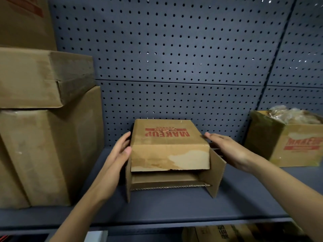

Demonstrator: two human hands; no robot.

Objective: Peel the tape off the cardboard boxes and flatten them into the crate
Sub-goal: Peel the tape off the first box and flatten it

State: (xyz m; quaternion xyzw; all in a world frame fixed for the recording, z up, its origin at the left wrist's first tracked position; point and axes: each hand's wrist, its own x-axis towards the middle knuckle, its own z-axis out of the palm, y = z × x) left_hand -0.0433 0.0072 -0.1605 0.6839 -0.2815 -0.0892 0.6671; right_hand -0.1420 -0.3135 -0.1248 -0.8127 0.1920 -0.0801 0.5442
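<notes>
Flanking one box (168, 138): left grip (120, 151), right grip (226, 147)

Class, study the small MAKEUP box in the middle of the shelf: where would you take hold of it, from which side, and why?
Probably by its two side walls, one hand from each side, as the left hand and right hand are placed. The MAKEUP box lies with its open end facing us; the loose flaps would bend if gripped.
</notes>
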